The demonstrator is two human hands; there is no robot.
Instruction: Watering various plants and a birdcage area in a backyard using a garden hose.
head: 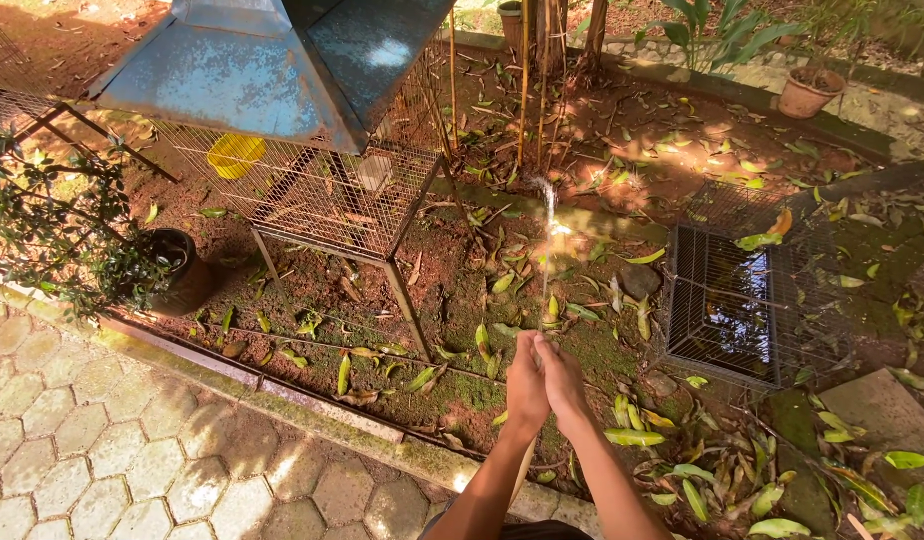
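Gripping hose [527, 470], hands [544, 385] closed together

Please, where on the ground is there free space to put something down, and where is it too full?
The hexagonal paving, bordered by the mossy kerb and the potted shrub, is bare. The soil between the raised wire cage and the low wire cage holds scattered leaves. Right of both hands, fallen leaves lie thick.

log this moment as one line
left hand and right hand: pressed together | thin water jet: rising from them | ahead: wire mesh cage with blue metal roof
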